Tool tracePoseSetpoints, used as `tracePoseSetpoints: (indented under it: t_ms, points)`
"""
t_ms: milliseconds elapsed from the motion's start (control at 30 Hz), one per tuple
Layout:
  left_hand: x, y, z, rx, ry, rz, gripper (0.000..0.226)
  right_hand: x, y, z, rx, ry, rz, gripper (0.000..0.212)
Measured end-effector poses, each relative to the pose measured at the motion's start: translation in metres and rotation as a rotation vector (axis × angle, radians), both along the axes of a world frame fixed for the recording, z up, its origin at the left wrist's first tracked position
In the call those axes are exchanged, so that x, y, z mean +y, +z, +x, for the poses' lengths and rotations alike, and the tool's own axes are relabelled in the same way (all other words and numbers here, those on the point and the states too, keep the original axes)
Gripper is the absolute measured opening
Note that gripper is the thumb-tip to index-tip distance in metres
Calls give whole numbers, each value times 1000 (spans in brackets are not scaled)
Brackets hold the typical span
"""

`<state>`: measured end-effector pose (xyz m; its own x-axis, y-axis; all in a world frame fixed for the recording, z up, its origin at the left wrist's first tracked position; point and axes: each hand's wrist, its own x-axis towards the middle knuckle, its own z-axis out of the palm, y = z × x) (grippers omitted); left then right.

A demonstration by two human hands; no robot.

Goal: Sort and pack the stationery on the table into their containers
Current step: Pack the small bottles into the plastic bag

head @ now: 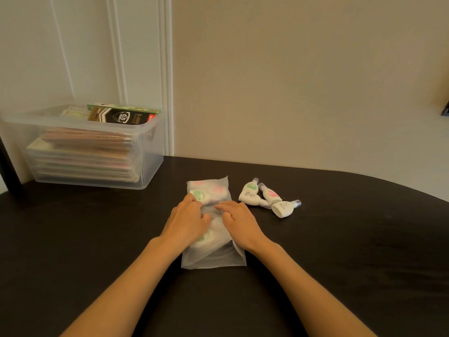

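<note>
We're mid-packing on the table (340, 239); clear bin (97, 154) far left of the grip. Frosted pouch (213, 256) pinched mid-length by left hand (187, 220) and right hand (239, 221). Four loose correction bottles (268, 197) just right; next probably needs the pouch mouth opened.

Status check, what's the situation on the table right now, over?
Hands: left hand and right hand both pinch the frosted bag, partly filled. Four bottles loose right of it. Nothing blocking.
</note>
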<state>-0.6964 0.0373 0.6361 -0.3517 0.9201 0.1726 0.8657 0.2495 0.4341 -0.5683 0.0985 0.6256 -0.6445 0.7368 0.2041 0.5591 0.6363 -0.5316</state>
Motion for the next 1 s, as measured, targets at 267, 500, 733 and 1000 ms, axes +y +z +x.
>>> tracePoseSetpoints:
  t_ms: [267, 500, 733, 1000]
  points:
    - [-5, 2, 3, -51, -8, 61, 39, 0, 2, 0, 41, -26, -30, 40]
    - [2, 7, 2, 72, -78, -128, 45, -6, 3, 1, 92, -60, -11, 33]
    - [-6, 8, 6, 68, -60, -116, 43, -10, 1, 9, 147, -86, 6, 34]
    - [-34, 8, 14, 160, -69, 165, 17, -34, 1, 23, 143, -34, 263, 10]
